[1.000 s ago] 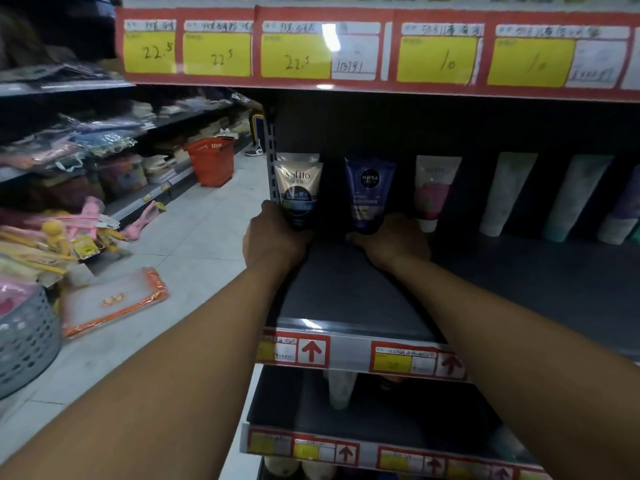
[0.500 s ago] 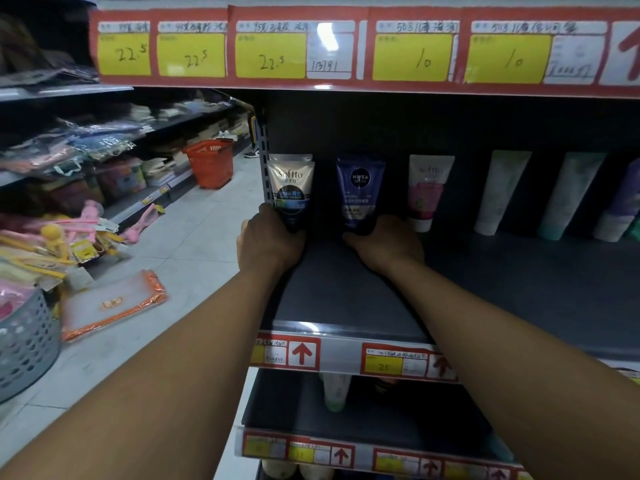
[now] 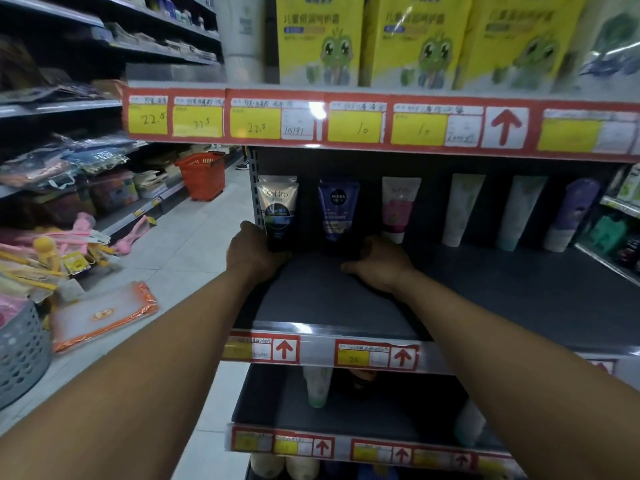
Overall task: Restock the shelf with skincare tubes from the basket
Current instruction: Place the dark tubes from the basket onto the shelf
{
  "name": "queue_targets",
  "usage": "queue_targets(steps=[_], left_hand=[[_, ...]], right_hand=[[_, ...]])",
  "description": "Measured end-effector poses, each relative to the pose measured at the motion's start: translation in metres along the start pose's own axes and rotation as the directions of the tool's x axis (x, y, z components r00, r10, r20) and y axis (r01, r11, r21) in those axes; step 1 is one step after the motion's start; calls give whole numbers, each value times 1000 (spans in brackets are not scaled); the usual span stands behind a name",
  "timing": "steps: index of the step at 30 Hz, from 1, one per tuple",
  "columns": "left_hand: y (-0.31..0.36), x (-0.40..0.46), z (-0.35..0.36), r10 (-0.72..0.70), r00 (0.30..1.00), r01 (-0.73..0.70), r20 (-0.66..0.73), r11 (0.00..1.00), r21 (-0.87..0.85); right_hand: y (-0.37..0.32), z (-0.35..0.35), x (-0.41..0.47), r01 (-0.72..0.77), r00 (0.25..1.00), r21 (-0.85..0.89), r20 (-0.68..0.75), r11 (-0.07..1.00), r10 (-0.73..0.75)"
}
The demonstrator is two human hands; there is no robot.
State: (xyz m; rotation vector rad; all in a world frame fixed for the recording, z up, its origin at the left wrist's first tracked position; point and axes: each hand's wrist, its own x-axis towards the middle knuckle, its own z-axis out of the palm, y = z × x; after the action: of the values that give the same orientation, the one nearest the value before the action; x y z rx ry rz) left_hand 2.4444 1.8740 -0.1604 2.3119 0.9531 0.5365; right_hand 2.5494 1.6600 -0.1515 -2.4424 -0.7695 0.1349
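A Softto tube [image 3: 277, 206] stands cap-down at the far left of the dark shelf [image 3: 346, 306]. My left hand [image 3: 254, 254] grips its dark cap end. To its right stands a blue Nivea tube [image 3: 337, 207]. My right hand [image 3: 379, 263] rests on the shelf board just right of that tube's base, thumb stretched left, and nothing shows in its grip. Further right stand a pink-and-white tube [image 3: 398, 209] and several pale tubes [image 3: 462, 209]. A grey perforated basket [image 3: 19, 355] sits at the lower left edge; its contents are mostly out of view.
Red price strips [image 3: 346, 124] line the shelf edges above and below. Yellow boxes [image 3: 318, 39] fill the shelf overhead. An orange shopping basket [image 3: 201, 174] stands down the aisle. An orange-edged packet [image 3: 100, 315] lies on the floor beside racks of pink goods.
My right hand has slid to the right, off the Nivea tube's base. My left hand stays at the Softto tube. The view has tilted upward, showing the shelf above.
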Motion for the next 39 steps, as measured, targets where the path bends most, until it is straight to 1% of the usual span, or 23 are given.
queue_targets(steps=[3,8,11,14,16,18,20,22,26,30,34,39], left_hand=[[7,-19,-9,28,998,-29,65,1000,9],[17,-61,-19,68,997,-69,34,998,8],[22,-86,-23,159,987,-160,31,986,43],[29,-111,-26,231,972,-234,38,970,66],[37,-126,-26,278,960,-280,37,953,112],[47,-142,-25,336,941,-338,38,930,146],[58,-161,-22,387,921,-389,41,910,142],[68,-181,-17,413,910,-415,41,901,122],[75,-218,-4,432,900,-435,57,898,62],[73,-250,10,435,899,-435,51,900,-5],[60,-282,29,403,913,-399,63,915,-60],[27,-313,65,353,920,-344,168,936,-81]], right_hand=[[5,-3,-15,-2,1000,46,20,999,1],[8,-10,-43,-9,996,84,86,996,1],[12,-20,-64,27,998,17,55,999,-28],[17,-29,-90,92,996,-53,16,994,-92],[23,-33,-108,132,990,-91,-33,987,-136],[29,-35,-126,151,978,-79,-134,985,-161],[35,-35,-145,166,952,-47,-252,985,-173],[41,-33,-164,200,916,-53,-343,978,-206],[54,-27,-196,260,860,-44,-444,965,-252],[69,-19,-227,251,826,-13,-518,968,-221],[93,2,-254,220,848,-9,-493,975,-196],[131,41,-284,133,902,27,-418,991,-110]])
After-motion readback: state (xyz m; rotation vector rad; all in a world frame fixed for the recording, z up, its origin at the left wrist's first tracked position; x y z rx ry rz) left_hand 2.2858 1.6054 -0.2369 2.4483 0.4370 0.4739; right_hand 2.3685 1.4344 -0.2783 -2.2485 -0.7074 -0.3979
